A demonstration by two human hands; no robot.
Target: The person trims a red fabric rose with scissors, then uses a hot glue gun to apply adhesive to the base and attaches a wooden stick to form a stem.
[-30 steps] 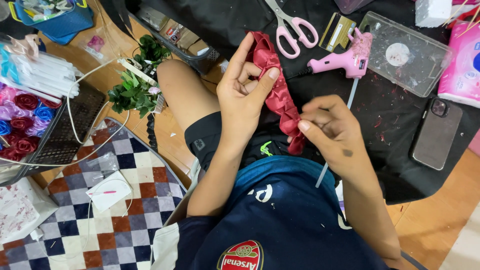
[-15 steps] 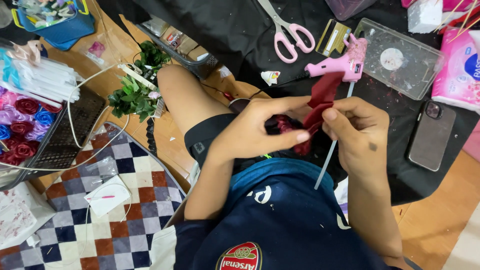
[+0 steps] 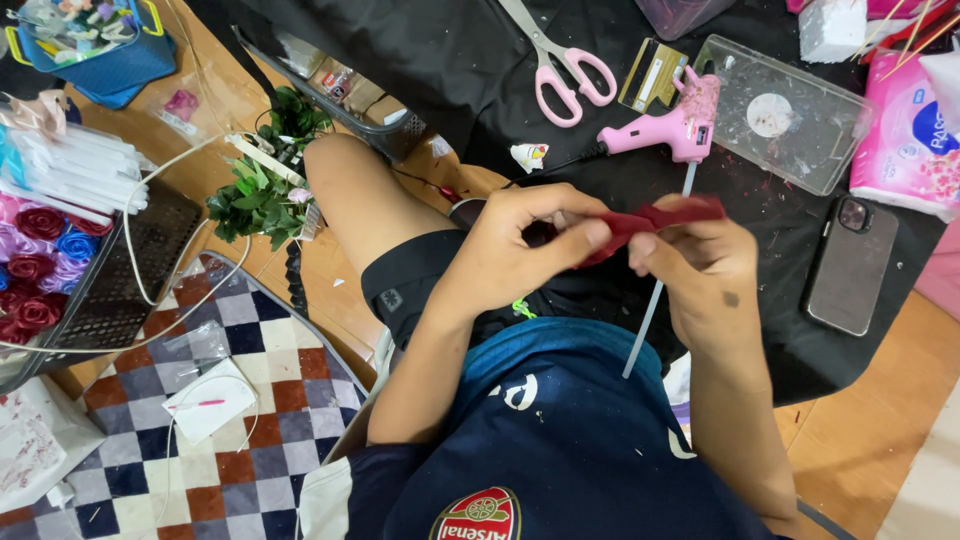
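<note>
Both hands meet over the person's lap, each pinching one end of a red strip (image 3: 650, 222) of fabric or ribbon. The left hand (image 3: 520, 250) has its fingers (image 3: 585, 238) curled shut on the strip's near end, thumb pressed on top. The right hand (image 3: 695, 260) closes its fingers on the other end, where the strip shows above the knuckles. The strip lies roughly level between the two hands, above the dark shorts and just in front of the edge of the black cloth (image 3: 440, 60) spread on the floor.

A thin white stick (image 3: 655, 300) runs slantwise under the right hand, from near the glue gun down to the blue shirt.

On the cloth, beyond the hands, lie a pink glue gun (image 3: 670, 125), pink scissors (image 3: 565, 70), a clear plastic tray (image 3: 780, 110) and a dark phone (image 3: 850, 265) face down, to the right of the right hand. A pink tissue pack (image 3: 905, 140) sits at the far right edge.

To the left, green leaves (image 3: 260, 195) lie on the wooden floor (image 3: 860, 440) beside the bare knee. A dark basket (image 3: 120, 280) with red, blue and purple fabric roses (image 3: 35, 260) stands further left, touching a checked rug (image 3: 200, 440).
</note>
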